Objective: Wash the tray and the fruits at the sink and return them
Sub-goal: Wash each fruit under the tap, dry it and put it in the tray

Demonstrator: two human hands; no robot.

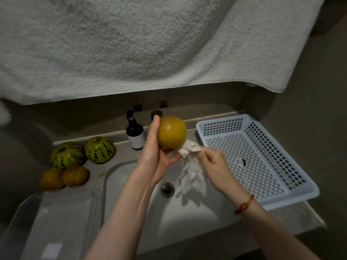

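Sink | left hand cups yellow fruit | right hand pinches cloth

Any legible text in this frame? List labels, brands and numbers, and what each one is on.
No text can be read.
Dark pump bottle: pale label, print too blurred.
Blue basket: small sticker on its floor, marks too small.
Clear tray: white sticker, nothing legible.
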